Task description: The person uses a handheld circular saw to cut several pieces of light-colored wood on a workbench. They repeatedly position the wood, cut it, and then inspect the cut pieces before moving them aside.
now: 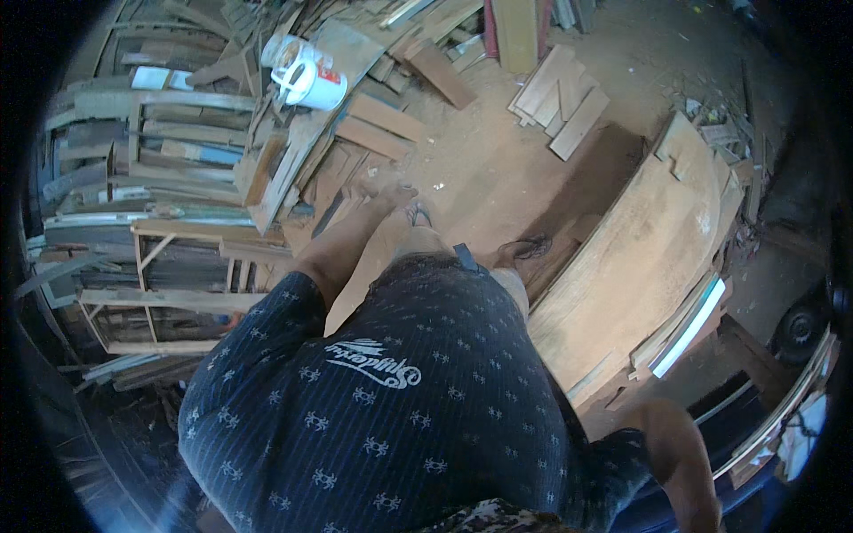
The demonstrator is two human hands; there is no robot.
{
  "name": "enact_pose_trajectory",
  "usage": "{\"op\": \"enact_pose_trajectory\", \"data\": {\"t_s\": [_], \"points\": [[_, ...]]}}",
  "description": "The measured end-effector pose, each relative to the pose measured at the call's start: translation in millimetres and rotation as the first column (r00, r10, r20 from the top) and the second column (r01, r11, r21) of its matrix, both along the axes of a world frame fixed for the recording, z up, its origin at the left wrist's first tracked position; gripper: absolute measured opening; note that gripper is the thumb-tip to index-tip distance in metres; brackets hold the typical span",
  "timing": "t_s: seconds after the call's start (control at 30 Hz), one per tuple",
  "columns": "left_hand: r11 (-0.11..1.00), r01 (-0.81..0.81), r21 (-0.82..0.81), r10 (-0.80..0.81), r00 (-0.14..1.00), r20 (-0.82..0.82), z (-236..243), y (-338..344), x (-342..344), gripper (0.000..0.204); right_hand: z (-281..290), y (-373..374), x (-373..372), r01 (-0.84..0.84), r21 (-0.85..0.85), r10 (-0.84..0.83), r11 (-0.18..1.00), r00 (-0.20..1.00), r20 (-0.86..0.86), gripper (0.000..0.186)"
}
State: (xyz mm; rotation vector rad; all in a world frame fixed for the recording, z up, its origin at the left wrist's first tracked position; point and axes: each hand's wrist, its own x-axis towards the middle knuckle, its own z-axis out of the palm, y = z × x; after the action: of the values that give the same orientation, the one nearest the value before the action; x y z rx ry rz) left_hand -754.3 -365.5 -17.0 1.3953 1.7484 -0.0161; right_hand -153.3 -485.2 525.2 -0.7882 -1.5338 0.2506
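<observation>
My left hand (pixel 391 194) reaches forward past my left leg, near the top of a pale tan board (pixel 349 298) and the stacked planks; its fingers are too small and dim to tell whether they grip the board. My sandalled left foot (pixel 419 215) is just beyond it. My right forearm (pixel 675 449) bends down at the lower right, and its hand is out of sight at the frame's edge. A large curved plywood sheet (pixel 649 258) lies at my right, beside my right leg.
Piled planks and wooden frames (pixel 187 298) fill the left side. A white bucket (pixel 315 84) sits on the pile. Short boards (pixel 573 124) lie on the dusty floor (pixel 484 151) ahead. A dark tyre (pixel 795 329) and more boards line the right.
</observation>
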Motion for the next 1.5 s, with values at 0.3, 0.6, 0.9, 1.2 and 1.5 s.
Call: {"op": "enact_pose_trajectory", "data": {"t_s": [0.3, 0.6, 0.9, 1.2, 1.5], "points": [[0.938, -0.172, -0.301, 0.295, 0.853, 0.432, -16, -11, -117, 0.011, 16, 89, -271, -0.529, 0.139, 0.513, 0.837, 0.847, 0.139, 0.043], [0.969, -0.092, -0.230, 0.096, 0.995, 0.006, -136, 32, -345, 0.045, 2, 153, -410, -0.392, 0.026, 0.393, 0.920, 0.917, -0.063, 0.046], [0.992, 0.125, -0.004, -0.123, 0.967, -0.224, -175, 196, -359, 0.076, -270, 146, -436, 0.043, -0.900, -0.472, 0.434, 0.862, -0.187, 0.050], [0.930, 0.000, 0.369, 0.156, 0.906, -0.393, -184, 299, -289, 0.079, -441, 105, -541, 0.021, -0.976, -0.329, -0.216, 0.940, 0.093, 0.029], [0.895, -0.243, 0.374, 0.234, 0.970, 0.070, -202, 238, -244, 0.062, -439, 79, -561, -0.119, -0.967, -0.255, -0.224, 0.965, -0.059, 0.028]]}}
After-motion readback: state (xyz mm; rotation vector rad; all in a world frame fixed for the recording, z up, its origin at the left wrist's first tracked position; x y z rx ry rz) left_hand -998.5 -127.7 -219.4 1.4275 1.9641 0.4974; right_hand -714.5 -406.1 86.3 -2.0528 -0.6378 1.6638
